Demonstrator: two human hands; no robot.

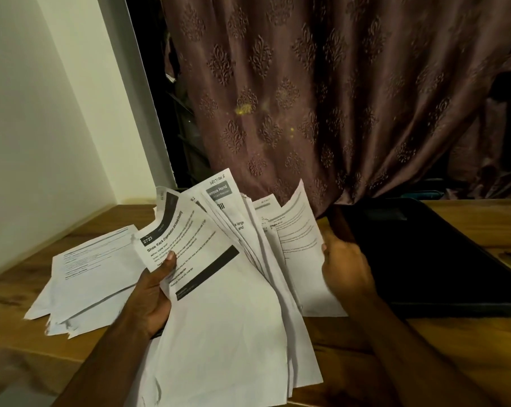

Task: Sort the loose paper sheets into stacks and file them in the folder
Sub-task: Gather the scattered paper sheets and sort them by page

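Fanned sheets (224,289) — white printed pages, spread edge over edge — occupy the lower centre of the frame, raised and tilted. One separate sheet (299,230) stands at their right edge. A flat stack (86,277) lies at centre left. The folder (424,259) — dark, lying flat — sits at centre right.
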